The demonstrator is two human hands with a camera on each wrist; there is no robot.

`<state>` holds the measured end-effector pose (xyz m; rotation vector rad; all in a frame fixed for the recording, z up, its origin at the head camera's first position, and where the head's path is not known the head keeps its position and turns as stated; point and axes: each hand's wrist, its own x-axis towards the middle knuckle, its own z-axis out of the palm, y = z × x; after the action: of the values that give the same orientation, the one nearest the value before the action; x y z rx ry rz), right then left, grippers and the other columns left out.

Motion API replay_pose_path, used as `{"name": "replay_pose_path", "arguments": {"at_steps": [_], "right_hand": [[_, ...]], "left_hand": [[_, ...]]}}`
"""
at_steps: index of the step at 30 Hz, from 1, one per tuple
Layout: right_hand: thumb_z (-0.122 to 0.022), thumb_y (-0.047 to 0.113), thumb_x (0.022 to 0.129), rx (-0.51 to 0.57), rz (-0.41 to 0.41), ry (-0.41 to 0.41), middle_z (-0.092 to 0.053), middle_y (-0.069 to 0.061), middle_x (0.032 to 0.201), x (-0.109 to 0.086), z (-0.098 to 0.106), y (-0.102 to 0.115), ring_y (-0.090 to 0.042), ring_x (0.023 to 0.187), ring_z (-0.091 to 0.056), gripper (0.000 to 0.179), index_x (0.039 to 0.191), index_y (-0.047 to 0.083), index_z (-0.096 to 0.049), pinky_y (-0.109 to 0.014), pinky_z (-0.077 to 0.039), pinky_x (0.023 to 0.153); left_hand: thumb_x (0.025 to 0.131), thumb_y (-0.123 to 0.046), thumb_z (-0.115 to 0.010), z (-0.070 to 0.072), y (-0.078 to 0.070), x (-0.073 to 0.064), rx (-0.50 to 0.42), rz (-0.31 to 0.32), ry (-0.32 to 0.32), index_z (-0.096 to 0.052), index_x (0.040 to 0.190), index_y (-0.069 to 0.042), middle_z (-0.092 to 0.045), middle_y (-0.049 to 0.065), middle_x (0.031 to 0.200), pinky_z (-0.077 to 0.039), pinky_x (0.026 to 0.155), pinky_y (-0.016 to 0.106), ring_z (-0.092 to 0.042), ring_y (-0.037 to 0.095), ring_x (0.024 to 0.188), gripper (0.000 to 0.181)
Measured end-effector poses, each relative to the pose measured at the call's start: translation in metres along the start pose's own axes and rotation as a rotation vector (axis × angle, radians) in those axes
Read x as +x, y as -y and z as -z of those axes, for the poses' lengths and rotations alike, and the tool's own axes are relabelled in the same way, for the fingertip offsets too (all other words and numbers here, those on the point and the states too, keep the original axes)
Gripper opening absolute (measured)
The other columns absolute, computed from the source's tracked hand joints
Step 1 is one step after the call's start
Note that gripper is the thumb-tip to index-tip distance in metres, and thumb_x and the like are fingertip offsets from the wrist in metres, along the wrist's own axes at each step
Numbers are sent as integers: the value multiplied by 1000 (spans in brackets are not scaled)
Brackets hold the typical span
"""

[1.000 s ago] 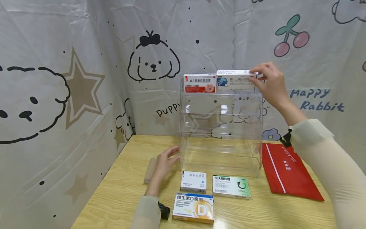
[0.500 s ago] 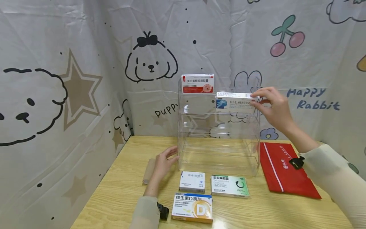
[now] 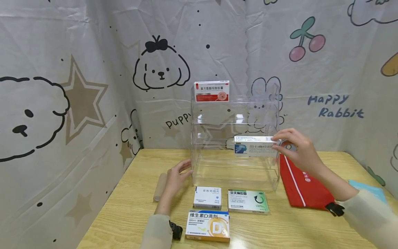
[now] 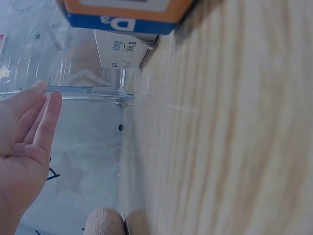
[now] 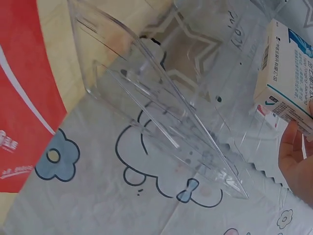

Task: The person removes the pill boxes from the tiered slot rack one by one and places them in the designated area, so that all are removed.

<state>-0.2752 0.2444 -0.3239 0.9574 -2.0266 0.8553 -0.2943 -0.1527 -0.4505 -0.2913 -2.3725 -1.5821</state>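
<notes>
A clear acrylic tiered rack (image 3: 235, 181) stands on the table. My right hand (image 3: 297, 149) pinches the right end of a white medicine box with a blue head picture (image 3: 245, 148), held in front of the rack's lower tiers. In the right wrist view the same medicine box (image 5: 286, 73) is tilted between thumb and fingers. My left hand (image 3: 176, 178) touches the rack's left side panel with fairly straight fingers, as the left wrist view shows of the hand (image 4: 27, 142). A red-and-white medicine box (image 3: 212, 96) sits at the left of the top tier.
Before the rack lie a white box (image 3: 207, 197), a green-and-white box (image 3: 247, 201) and an orange-and-white vitamin D box (image 3: 207, 225). A brown roll (image 3: 160, 186) lies left. A red cloth-like pouch (image 3: 300, 186) and a light-blue item (image 3: 370, 190) lie right. Patterned curtains (image 3: 161, 114) enclose the table.
My right hand has lifted the white medicine box off the top tier's right side and brought it down to the lower tiers. The left hand has stayed at the rack's side.
</notes>
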Motion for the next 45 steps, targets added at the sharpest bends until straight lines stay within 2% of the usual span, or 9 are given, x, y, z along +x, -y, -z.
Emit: {"name": "replay_pose_path", "arguments": {"at_steps": [6,12,15,20,25,34,45], "right_hand": [[-80,-20,62,24,-40,35,-63,-4,102,-30,-5,9,9,86,-55,45,98,5,-70,1,-52,73],[-82,-16,62,4,-129,68,-62,-5,104,-59,-6,26,9,93,-52,46,100,8,-70,2,-52,73],[-83,-14,62,-1,-142,89,-62,-2,102,-72,-6,31,10,93,-53,47,100,11,-69,0,-53,72],[-83,-11,63,19,-157,142,-62,5,101,-95,-8,40,9,94,-54,49,101,17,-69,-2,-55,71],[-82,-10,66,53,-226,171,-61,8,101,-115,-12,49,8,91,-54,48,101,19,-68,-5,-56,68],[-81,-2,73,145,-304,231,-61,10,99,-140,-16,66,4,89,-56,40,101,22,-67,-13,-60,65],[-76,2,80,244,-365,300,-59,10,99,-161,-17,72,4,90,-56,31,102,21,-66,-15,-61,65]], "left_hand": [[87,0,-69,0,0,0,-8,14,9,-61,129,-3,-65,18,129,-57,100,35,-65,32,118,44],[86,1,-69,0,0,1,3,-8,5,-60,128,-1,-65,22,127,-57,100,38,-64,35,117,43],[86,1,-69,0,0,2,1,-20,0,-61,128,0,-65,23,126,-57,100,38,-64,36,117,42],[86,2,-69,1,0,1,-3,-10,-10,-61,127,0,-66,22,126,-57,100,37,-65,35,117,42],[86,3,-69,1,3,1,4,-5,-14,-61,127,0,-66,22,125,-57,100,38,-65,36,116,42],[86,2,-69,-1,3,1,4,-15,-11,-61,127,1,-66,22,125,-57,100,37,-65,36,116,42],[86,2,-70,-2,3,0,16,-16,-7,-61,127,0,-66,22,125,-57,100,37,-65,35,115,42]]}}
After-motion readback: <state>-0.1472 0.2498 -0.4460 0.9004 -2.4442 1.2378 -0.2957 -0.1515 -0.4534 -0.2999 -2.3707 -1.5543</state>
